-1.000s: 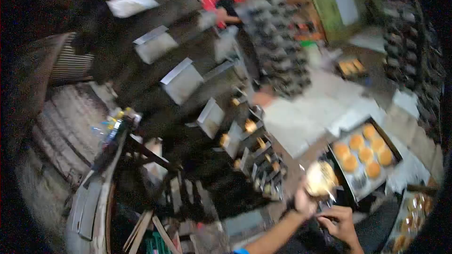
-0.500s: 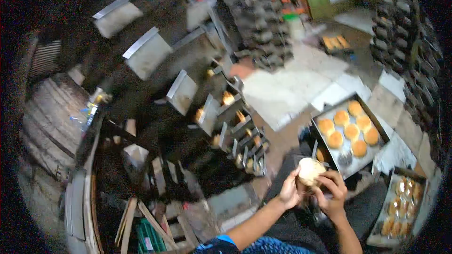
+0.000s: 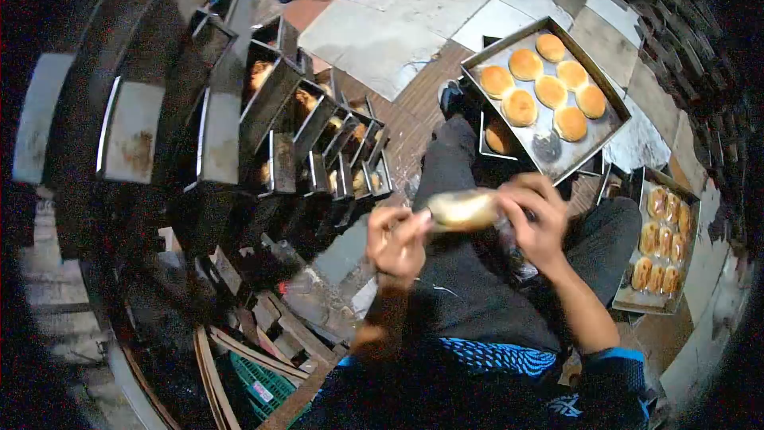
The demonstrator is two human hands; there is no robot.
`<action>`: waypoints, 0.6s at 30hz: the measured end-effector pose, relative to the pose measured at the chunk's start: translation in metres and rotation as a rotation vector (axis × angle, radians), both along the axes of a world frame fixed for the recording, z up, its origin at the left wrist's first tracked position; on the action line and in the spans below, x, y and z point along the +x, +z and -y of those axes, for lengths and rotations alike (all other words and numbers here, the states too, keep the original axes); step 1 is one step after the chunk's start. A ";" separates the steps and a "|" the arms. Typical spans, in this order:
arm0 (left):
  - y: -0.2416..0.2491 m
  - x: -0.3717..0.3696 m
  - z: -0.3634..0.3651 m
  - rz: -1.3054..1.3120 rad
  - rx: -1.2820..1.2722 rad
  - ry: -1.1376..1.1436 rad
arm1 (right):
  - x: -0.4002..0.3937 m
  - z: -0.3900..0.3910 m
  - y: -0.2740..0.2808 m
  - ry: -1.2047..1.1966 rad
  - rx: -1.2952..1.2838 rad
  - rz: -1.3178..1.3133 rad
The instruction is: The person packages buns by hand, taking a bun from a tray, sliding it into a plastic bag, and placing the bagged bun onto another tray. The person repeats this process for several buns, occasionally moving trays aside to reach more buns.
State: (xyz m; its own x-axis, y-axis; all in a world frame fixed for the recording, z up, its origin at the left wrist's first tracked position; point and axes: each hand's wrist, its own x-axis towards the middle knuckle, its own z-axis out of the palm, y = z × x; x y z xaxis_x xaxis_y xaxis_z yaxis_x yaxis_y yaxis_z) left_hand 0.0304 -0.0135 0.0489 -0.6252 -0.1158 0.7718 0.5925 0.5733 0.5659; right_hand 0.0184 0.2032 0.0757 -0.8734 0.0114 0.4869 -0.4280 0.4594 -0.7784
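A round bun (image 3: pixel 464 212), blurred by motion, is held up between my two hands above my lap. My left hand (image 3: pixel 398 243) pinches its left end with thumb and fingertips. My right hand (image 3: pixel 539 219) has its fingers closed on the right end. Something clear and shiny, like plastic film (image 3: pixel 516 248), hangs below my right hand, its shape hard to make out. Just beyond the hands, a metal tray (image 3: pixel 585 161) carries several golden round buns (image 3: pixel 551 91) and a dark round patch on its bottom.
At the right stands another tray (image 3: pixel 629 299) with several plastic-wrapped long buns (image 3: pixel 665 243). A tall rack of stacked trays (image 3: pixel 219 131) holding bread fills the left. A green crate (image 3: pixel 259 388) and wooden slats (image 3: pixel 216 374) lie at the lower left. Pale boards (image 3: pixel 398 16) cover the floor ahead.
My view has swung down and nearer my lap. The bun has turned from facing me to edge-on, and my hands have moved apart to its opposite ends.
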 end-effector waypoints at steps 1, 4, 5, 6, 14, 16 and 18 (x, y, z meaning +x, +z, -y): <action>-0.013 -0.004 0.006 0.147 -0.046 0.015 | -0.005 0.003 -0.032 0.074 -0.260 0.222; -0.040 -0.003 0.013 0.172 0.029 0.059 | -0.001 0.005 -0.053 0.121 -0.178 0.036; -0.041 0.005 0.010 0.235 0.059 0.102 | 0.003 0.006 -0.055 0.113 -0.171 0.074; -0.045 0.007 0.006 0.241 0.139 0.095 | 0.001 0.008 -0.054 0.062 -0.105 0.041; -0.041 -0.048 -0.010 0.513 0.524 0.129 | -0.076 0.029 -0.055 -0.272 -0.158 0.049; -0.020 -0.018 -0.002 0.848 0.666 0.092 | -0.036 0.034 -0.060 -0.299 -0.143 0.130; -0.043 0.023 0.013 0.582 0.508 -0.055 | 0.013 0.034 -0.080 -0.276 -0.189 0.339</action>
State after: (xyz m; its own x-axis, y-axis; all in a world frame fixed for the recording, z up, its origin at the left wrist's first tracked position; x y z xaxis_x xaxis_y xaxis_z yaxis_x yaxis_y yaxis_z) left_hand 0.0530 -0.0268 0.0056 -0.9289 -0.3247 0.1779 0.1394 0.1385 0.9805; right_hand 0.0311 0.1696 -0.0045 -0.9344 0.3267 0.1419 -0.0169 0.3573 -0.9339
